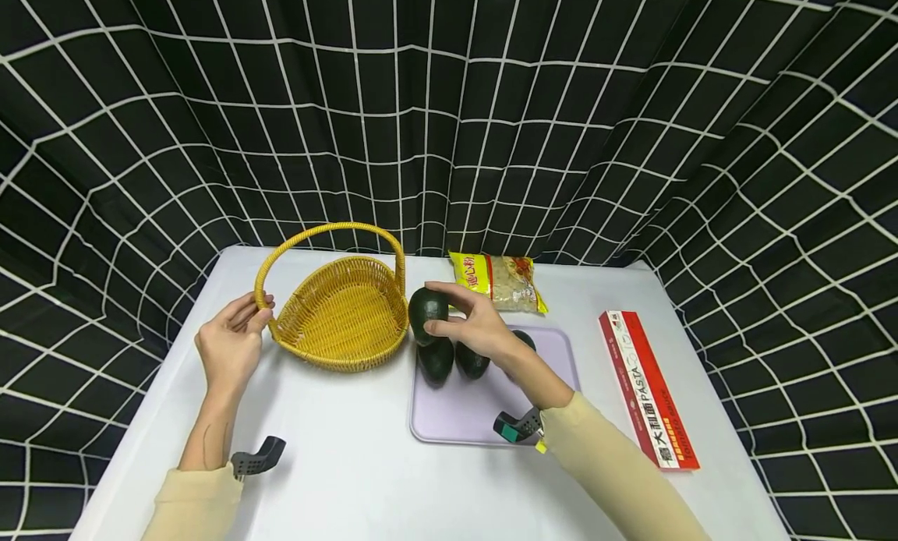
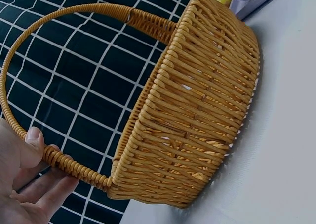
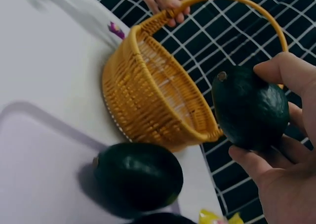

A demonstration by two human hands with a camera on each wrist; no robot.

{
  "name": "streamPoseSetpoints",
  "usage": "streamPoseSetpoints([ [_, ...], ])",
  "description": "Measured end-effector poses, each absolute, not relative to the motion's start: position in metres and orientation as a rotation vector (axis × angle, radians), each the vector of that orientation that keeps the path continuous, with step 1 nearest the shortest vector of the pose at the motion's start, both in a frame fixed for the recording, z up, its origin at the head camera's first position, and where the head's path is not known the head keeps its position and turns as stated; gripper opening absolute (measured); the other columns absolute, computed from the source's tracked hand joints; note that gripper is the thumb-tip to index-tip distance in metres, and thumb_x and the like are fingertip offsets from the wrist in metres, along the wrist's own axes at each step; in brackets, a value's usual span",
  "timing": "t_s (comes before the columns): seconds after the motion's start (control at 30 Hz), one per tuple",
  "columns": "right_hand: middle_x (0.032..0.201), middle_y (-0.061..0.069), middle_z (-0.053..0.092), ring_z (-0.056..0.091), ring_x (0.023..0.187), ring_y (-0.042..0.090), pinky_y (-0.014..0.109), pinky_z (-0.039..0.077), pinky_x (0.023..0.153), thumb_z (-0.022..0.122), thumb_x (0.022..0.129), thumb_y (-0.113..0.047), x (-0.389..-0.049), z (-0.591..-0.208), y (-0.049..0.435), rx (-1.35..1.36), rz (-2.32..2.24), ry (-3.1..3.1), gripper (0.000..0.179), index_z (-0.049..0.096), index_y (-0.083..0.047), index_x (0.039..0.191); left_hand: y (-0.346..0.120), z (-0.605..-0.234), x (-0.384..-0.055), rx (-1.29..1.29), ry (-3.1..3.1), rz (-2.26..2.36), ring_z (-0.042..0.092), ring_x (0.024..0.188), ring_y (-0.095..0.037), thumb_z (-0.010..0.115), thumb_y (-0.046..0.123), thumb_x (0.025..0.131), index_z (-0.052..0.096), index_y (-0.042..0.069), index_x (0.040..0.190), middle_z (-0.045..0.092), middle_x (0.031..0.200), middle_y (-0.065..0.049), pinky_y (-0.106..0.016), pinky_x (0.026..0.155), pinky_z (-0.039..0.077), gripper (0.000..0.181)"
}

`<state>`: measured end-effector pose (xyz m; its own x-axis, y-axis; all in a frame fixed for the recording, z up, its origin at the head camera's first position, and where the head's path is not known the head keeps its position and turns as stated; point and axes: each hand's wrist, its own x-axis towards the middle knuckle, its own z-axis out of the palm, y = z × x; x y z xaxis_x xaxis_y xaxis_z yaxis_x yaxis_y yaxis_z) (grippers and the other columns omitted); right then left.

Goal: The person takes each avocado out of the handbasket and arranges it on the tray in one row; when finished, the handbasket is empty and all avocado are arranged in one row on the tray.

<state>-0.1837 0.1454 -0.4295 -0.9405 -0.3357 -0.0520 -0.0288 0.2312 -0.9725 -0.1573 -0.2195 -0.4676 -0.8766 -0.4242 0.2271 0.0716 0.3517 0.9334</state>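
Note:
A yellow wicker basket (image 1: pixel 344 315) with an arched handle stands on the left of the table, its inside bare. My left hand (image 1: pixel 235 342) pinches the left side of that handle between thumb and fingers. My right hand (image 1: pixel 477 323) grips a dark green avocado (image 3: pixel 249 108), raised beside the basket's right rim. Below it, another avocado (image 3: pixel 138 177) lies on a pale lilac tray (image 1: pixel 456 416). Further avocados lie on this tray, one (image 1: pixel 471 360) beside the first and one (image 1: pixel 524 339) partly hidden behind my right wrist.
Behind the tray lies a yellow and clear food packet (image 1: pixel 498 282). A long red and white pasta box (image 1: pixel 648 389) lies to the right of the tray. Black cloth (image 1: pixel 435 97) with a white grid surrounds the white table (image 1: pixel 337 463).

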Motion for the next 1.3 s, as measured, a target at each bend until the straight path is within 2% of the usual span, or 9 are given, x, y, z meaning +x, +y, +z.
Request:
streamPoseSetpoints([
  [0.23, 0.150, 0.004, 0.061, 0.051, 0.145, 0.031, 0.056, 0.040, 0.124, 0.083, 0.083, -0.006, -0.178, -0.430, 0.170, -0.289, -1.805, 2.280, 0.067, 0.062, -0.018, 0.146, -0.220, -0.470, -0.159, 0.290, -2.173, -1.545, 0.068, 0.094, 0.014, 0.074, 0.006, 0.097, 0.070, -0.001, 0.130, 0.075, 0.120, -0.023, -0.006, 0.086, 0.058, 0.034],
  [0.47, 0.146, 0.009, 0.063, 0.054, 0.141, 0.031, 0.053, 0.046, 0.118, 0.081, 0.084, -0.005, -0.174, -0.430, 0.196, -0.251, -1.821, 2.303, 0.066, 0.062, -0.016, 0.146, -0.222, -0.469, -0.158, 0.287, -2.171, -1.534, 0.068, 0.094, 0.015, 0.074, 0.006, 0.097, 0.070, -0.001, 0.131, 0.075, 0.120, -0.022, -0.006, 0.085, 0.058, 0.034],
  [0.67, 0.149, 0.009, 0.060, 0.048, 0.146, 0.032, 0.059, 0.041, 0.121, 0.080, 0.085, -0.008, -0.170, -0.431, 0.218, -0.174, -1.789, 2.339, 0.066, 0.060, -0.017, 0.147, -0.221, -0.470, -0.158, 0.282, -2.185, -1.517, 0.068, 0.097, 0.013, 0.074, 0.007, 0.097, 0.070, 0.000, 0.131, 0.075, 0.121, -0.022, -0.006, 0.086, 0.057, 0.035],
  [1.0, 0.156, 0.009, 0.054, 0.043, 0.150, 0.033, 0.057, 0.043, 0.119, 0.078, 0.088, -0.008, -0.162, -0.431, 0.254, -0.141, -1.815, 2.361, 0.068, 0.056, -0.016, 0.151, -0.220, -0.469, -0.157, 0.279, -2.179, -1.520, 0.068, 0.098, 0.012, 0.074, 0.006, 0.097, 0.070, -0.001, 0.131, 0.076, 0.120, -0.020, -0.007, 0.087, 0.057, 0.035],
  [1.3, 0.160, 0.013, 0.049, 0.038, 0.153, 0.037, 0.062, 0.036, 0.124, 0.077, 0.091, -0.010, -0.151, -0.438, 0.289, -0.052, -1.745, 2.408, 0.066, 0.053, -0.010, 0.152, -0.220, -0.470, -0.157, 0.284, -2.179, -1.541, 0.071, 0.101, 0.008, 0.073, 0.006, 0.098, 0.070, 0.000, 0.131, 0.076, 0.120, -0.020, -0.007, 0.087, 0.058, 0.034],
])
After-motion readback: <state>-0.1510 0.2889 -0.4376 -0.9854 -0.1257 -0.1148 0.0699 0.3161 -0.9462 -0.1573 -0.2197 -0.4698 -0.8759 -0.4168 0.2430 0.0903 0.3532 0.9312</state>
